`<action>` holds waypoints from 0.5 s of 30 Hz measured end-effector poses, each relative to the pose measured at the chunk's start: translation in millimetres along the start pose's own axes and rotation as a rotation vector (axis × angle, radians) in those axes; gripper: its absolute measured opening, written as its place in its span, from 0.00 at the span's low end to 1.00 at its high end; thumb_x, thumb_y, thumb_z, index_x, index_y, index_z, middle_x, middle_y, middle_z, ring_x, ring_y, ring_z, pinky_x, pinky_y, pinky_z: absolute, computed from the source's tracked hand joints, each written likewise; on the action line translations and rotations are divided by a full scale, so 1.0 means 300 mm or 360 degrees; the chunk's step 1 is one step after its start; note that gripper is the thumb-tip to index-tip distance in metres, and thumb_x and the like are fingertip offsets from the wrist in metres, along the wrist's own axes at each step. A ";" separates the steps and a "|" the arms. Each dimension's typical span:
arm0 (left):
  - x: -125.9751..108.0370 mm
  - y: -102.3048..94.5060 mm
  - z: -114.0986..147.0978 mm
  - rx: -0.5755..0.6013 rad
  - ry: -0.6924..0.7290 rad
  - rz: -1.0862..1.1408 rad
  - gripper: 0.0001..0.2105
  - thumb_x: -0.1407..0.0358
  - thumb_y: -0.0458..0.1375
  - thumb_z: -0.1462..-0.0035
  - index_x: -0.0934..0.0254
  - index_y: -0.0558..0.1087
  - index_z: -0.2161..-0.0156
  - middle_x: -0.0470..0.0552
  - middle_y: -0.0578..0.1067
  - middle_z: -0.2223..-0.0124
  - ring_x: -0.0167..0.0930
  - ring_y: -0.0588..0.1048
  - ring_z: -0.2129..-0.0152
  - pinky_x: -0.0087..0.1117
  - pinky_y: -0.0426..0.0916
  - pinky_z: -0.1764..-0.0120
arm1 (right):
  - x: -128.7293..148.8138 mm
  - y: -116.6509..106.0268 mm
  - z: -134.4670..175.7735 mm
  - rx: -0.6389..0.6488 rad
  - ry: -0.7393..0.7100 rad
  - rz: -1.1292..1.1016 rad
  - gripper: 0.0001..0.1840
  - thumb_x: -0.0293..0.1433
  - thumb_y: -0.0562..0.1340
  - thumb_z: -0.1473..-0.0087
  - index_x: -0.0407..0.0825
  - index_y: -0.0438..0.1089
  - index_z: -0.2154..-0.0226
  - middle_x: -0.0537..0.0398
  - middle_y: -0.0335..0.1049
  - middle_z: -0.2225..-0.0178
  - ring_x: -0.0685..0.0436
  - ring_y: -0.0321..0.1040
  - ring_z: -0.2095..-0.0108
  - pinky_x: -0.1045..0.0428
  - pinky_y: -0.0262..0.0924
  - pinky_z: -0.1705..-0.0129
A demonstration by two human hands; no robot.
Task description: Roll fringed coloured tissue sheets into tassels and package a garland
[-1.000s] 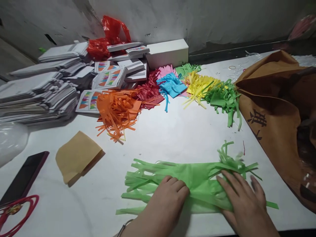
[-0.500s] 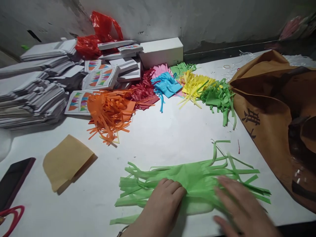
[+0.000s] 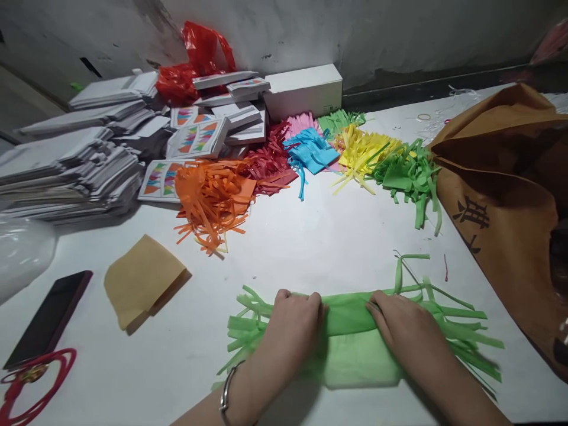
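Note:
A sheet of green tissue paper (image 3: 355, 358), fringed into strips at its left and right ends, lies flat in front of me. A darker, folded band runs along its far edge. My left hand (image 3: 298, 316) grips that edge left of the middle, its fingers curled over the paper. Farther right, my right hand (image 3: 396, 319) pinches the same edge between thumb and fingers. Both fingertips are partly hidden. A silver bangle (image 3: 225, 387) circles my left wrist.
Fringed paper bundles in orange (image 3: 213, 198), dark red, blue (image 3: 310, 149), yellow and green (image 3: 410, 174) line the back. White stacks (image 3: 66, 171) stand left. A brown paper piece (image 3: 144, 281), phone (image 3: 48, 316) and red cord (image 3: 66, 378) lie left; a brown bag (image 3: 501, 201) is right.
My right hand has come in from the right and now grips the paper's far edge. The left hand has moved up to that edge too. The view has shifted slightly left.

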State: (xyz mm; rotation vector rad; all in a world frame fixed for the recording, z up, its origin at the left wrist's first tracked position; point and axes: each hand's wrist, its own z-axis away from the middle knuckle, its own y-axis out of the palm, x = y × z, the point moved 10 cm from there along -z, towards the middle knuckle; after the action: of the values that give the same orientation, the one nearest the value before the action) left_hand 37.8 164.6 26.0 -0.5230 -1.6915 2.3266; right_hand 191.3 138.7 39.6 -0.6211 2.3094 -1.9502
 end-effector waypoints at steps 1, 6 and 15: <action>0.004 -0.012 -0.003 -0.0039 -0.0024 -0.0034 0.12 0.71 0.51 0.33 0.65 0.73 0.68 0.53 0.77 0.75 0.39 0.74 0.76 0.44 0.62 0.63 | 0.000 0.008 -0.007 0.0018 0.0016 0.0032 0.13 0.30 0.54 0.34 0.53 0.62 0.72 0.60 0.66 0.80 0.46 0.68 0.80 0.52 0.49 0.78; -0.078 -0.109 0.056 -0.0517 0.0315 -0.0072 0.05 0.73 0.57 0.37 0.64 0.72 0.57 0.57 0.77 0.55 0.42 0.73 0.59 0.47 0.61 0.56 | -0.003 0.032 -0.029 0.0075 0.0081 0.0166 0.11 0.30 0.61 0.39 0.53 0.59 0.71 0.63 0.64 0.83 0.45 0.65 0.83 0.52 0.40 0.80; -0.166 -0.001 0.107 -0.0352 0.0785 0.0006 0.09 0.76 0.54 0.37 0.64 0.71 0.55 0.55 0.76 0.57 0.38 0.72 0.62 0.47 0.61 0.53 | 0.055 -0.131 0.002 -0.0370 -0.0077 0.0183 0.10 0.26 0.57 0.36 0.44 0.69 0.53 0.45 0.76 0.60 0.36 0.73 0.58 0.40 0.62 0.53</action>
State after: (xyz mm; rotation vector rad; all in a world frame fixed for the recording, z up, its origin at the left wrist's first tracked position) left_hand 70.1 118.1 43.0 -1.0407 -1.6945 1.8114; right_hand 186.7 127.8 80.6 -0.5300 2.5013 -1.6154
